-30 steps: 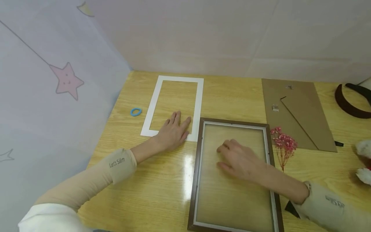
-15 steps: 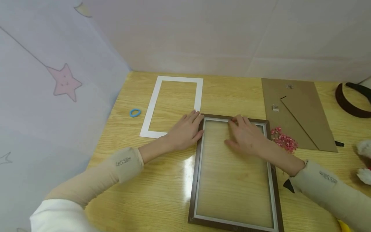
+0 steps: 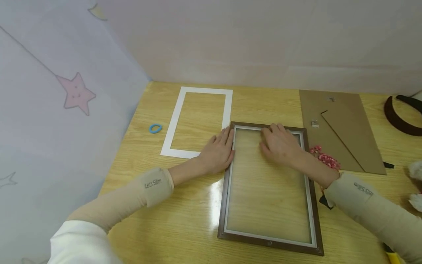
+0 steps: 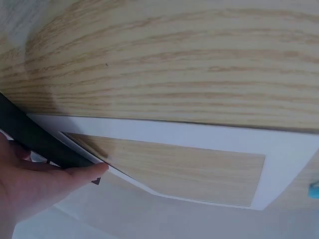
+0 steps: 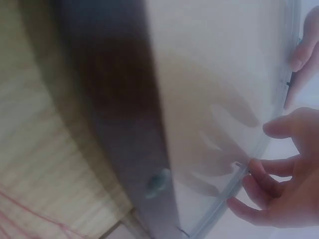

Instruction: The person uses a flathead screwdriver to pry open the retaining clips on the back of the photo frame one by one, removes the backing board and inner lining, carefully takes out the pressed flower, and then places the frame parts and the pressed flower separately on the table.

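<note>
A brown picture frame (image 3: 244, 237) lies on the wooden table, with a pale inner border around a translucent pane. My left hand (image 3: 215, 154) rests along its left side near the far corner, fingers extended. Over the far bar, the fingers of my right hand (image 3: 280, 145) are bent, thumb toward the pane. In the right wrist view, the right fingertips (image 5: 254, 167) touch the bar by a small metal tab (image 5: 238, 164). The left wrist view shows the left hand (image 4: 45, 184) against the dark bar (image 4: 42, 139). A white mat border (image 3: 173, 124) lies at the left, partly behind the left hand.
A brown backing board (image 3: 349, 128) with a hinged stand lies at the far right. Pink dried flowers (image 3: 328, 160) are beside the frame. A blue ring (image 3: 155, 128) is left of the mat; a dark headband (image 3: 400, 123) and white fluffy things (image 3: 415, 201) are at the right edge.
My left hand has moved from the mat border to the frame's left side. My right hand has reached the frame's far bar. The frame has slid away from me.
</note>
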Demonstrator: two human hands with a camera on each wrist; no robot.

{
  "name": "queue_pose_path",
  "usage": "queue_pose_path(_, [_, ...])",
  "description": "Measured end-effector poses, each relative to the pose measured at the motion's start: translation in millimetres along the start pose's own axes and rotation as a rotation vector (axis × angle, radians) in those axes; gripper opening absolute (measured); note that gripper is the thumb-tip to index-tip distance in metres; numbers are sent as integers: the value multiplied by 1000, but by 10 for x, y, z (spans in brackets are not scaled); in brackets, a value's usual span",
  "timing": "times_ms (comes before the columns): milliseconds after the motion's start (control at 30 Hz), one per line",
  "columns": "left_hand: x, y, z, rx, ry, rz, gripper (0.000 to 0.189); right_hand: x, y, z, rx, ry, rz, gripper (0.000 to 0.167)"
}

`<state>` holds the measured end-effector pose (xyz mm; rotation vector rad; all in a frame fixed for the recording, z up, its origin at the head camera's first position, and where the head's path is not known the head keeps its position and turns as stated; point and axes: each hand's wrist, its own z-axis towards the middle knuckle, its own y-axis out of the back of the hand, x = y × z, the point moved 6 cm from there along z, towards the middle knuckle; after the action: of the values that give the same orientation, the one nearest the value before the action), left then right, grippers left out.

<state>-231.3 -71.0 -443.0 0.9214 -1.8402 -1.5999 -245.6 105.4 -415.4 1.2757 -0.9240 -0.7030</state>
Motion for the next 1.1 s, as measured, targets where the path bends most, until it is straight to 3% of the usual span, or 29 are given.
queue_pose_path(200, [-43,-41,13,-16,29,86,64,-56,54,80,0,-34,63,35])
queue_pose_path(333, [-60,-46,18,-11,44,106,65,-98,56,116,-82,-39,113,24])
queue_pose_path(433, [-69,-42,19,-18,51,104,65,-135,31,174,-143,-36,78,28])
queue_pose_path(533, [-71,-44,20,-21,62,92,65,-174,-29,255,-102,-28,52,34])
queue_pose_path(733, [-87,-11,39,-74,32,3,65,-261,-85,359,-19,-32,51,24])
queue_pose_path(800, [-84,24,49,-108,24,-83,64,-282,-84,366,-16,-45,28,22])
queue_pose_path(900, [-39,85,54,-150,67,-350,65,-269,-89,363,4,-43,-4,22])
queue_pose_path(1000, [45,153,41,-210,159,-689,72,-228,-73,360,7,-29,-31,30])
queue_pose_path(1100, [141,178,24,-255,280,-970,74,-190,-30,362,-20,-22,-59,35])
